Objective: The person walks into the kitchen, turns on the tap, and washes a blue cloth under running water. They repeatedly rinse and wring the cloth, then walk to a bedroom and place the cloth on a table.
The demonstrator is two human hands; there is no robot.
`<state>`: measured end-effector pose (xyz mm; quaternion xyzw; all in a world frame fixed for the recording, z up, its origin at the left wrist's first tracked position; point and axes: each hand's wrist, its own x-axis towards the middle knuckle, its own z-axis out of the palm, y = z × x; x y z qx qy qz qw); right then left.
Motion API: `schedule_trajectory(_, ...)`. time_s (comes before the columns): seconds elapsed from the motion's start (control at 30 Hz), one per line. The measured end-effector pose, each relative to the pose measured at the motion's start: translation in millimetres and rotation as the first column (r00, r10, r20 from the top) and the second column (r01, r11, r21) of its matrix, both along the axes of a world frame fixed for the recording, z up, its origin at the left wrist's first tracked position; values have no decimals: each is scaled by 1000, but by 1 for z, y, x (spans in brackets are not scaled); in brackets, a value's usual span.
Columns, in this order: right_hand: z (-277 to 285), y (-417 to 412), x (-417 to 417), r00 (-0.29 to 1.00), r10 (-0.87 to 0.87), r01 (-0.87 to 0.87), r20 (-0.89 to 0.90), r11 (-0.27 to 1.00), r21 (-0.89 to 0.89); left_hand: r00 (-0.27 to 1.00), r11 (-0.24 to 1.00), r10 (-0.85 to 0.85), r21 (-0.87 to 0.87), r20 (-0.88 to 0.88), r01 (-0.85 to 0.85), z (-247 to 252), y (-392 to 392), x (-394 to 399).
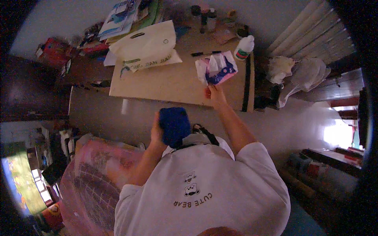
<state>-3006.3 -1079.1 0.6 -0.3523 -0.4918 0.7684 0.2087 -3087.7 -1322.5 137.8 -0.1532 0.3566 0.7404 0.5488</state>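
My left hand (155,129) holds a dark blue object (174,125) in front of my chest, its outline soft and blurred; it may be a cloth-covered case. Over the right part of the tabletop (153,88), my right hand (218,96) pinches the near edge of a pink, white and purple soft plastic pack (220,75). White material shows at the pack's top, perhaps tissue. Beside my right fingers lies a small red thing (208,92), too blurred to name. A dark pen or marker (206,54) rests just behind the pack.
A white bottle (245,47) stands at the table's right rear. A cream plastic bag (144,44) with writing lies at the left, near stacked papers (121,17). Plastic bags (307,73) hang to the right. A pink translucent cover (97,174) sits low at my left.
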Motion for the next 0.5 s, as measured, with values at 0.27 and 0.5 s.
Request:
schedule_trajectory(0.27, 80, -34, 17, 900, 291, -398, 324, 852, 340, 369, 920, -379, -388, -849, 54, -7, 14, -33)
schedule_trajectory(0.5, 80, -17, 17, 626, 484, -778, 612, 335, 531, 298, 733, -673, -561, -677, 384, 12, 14, -63)
